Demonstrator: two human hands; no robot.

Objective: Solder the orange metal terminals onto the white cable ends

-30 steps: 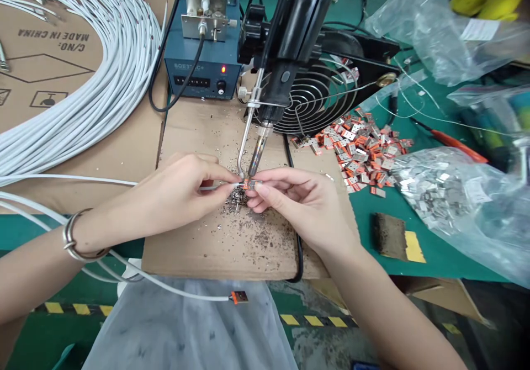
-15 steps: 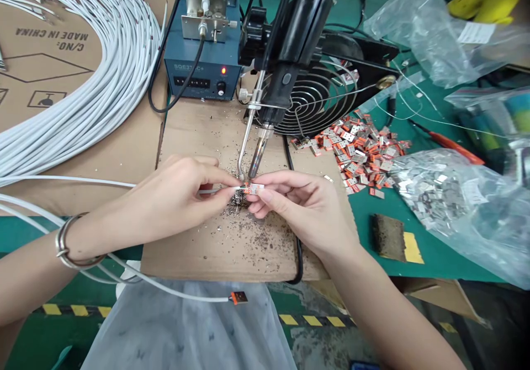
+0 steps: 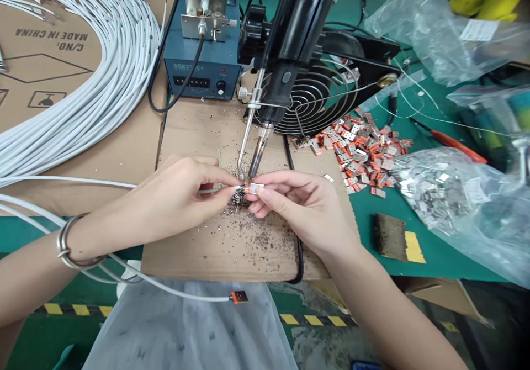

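Thumb and forefinger of my left hand (image 3: 186, 190) pinch the end of a white cable (image 3: 209, 191), whose wires reach the connector. My right hand (image 3: 298, 204) pinches a small USB connector (image 3: 256, 188) with a silver shell and an orange insert. Right above the joint between wires and connector is the tip of a soldering iron (image 3: 257, 152), held on a stand. A thin bent solder feed tube (image 3: 244, 146) ends beside that tip. Whether the tip touches the contacts is too small to tell. Another cable with an orange-and-dark USB connector (image 3: 239, 297) hangs below my left forearm.
A bundle of white cables (image 3: 120, 77) lies on cardboard at the left. Behind stand a blue solder feeder (image 3: 201, 72) and a fan (image 3: 314, 102). Loose USB connectors (image 3: 364, 152) are heaped at right, near a plastic bag of metal parts (image 3: 439, 188), a red-handled tool (image 3: 457, 146) and a brown sponge (image 3: 390, 237).
The red lamp on the blue feeder has gone from lit to dark. Both hands stay almost in place, still pinching the cable and the connector.
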